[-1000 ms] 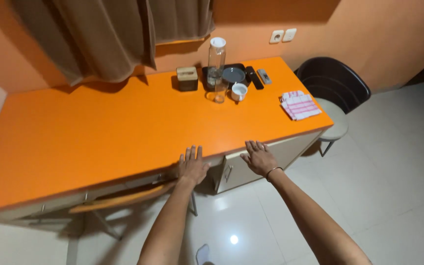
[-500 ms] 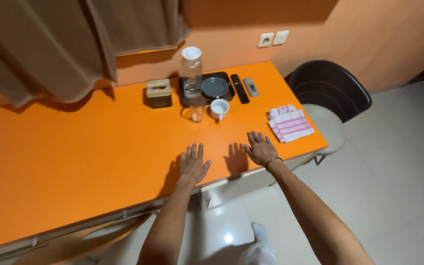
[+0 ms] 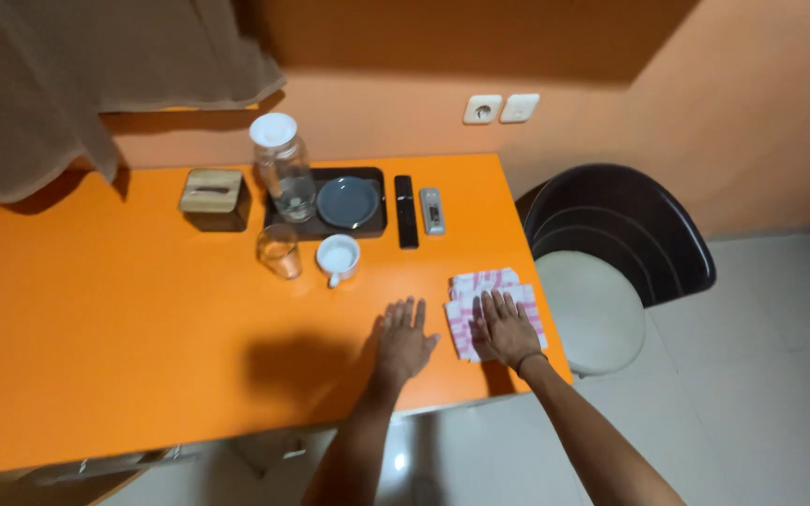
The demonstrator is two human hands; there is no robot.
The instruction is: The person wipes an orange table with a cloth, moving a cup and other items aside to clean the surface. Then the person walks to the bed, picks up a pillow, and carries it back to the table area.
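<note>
My right hand [image 3: 505, 327] lies flat, fingers spread, on a folded pink-and-white checked cloth [image 3: 469, 302] near the right end of the orange table [image 3: 124, 328]. My left hand [image 3: 403, 339] rests palm down on the bare tabletop just left of the cloth, fingers apart. Neither hand grips anything. Farther back stand a white mug [image 3: 337, 259] and an empty drinking glass [image 3: 279, 250].
At the back of the table a dark tray [image 3: 374, 225] holds a lidded glass jar [image 3: 284, 169] and a grey plate [image 3: 347, 201]. Beside it lie a black remote [image 3: 407, 212], a grey remote [image 3: 431, 210] and a wooden tissue box [image 3: 213, 199]. A dark chair [image 3: 621, 258] stands at the right.
Both hands moved right along the table; the right hand now lies on the checked cloth and the left beside it. The view came closer to the table's right end.
</note>
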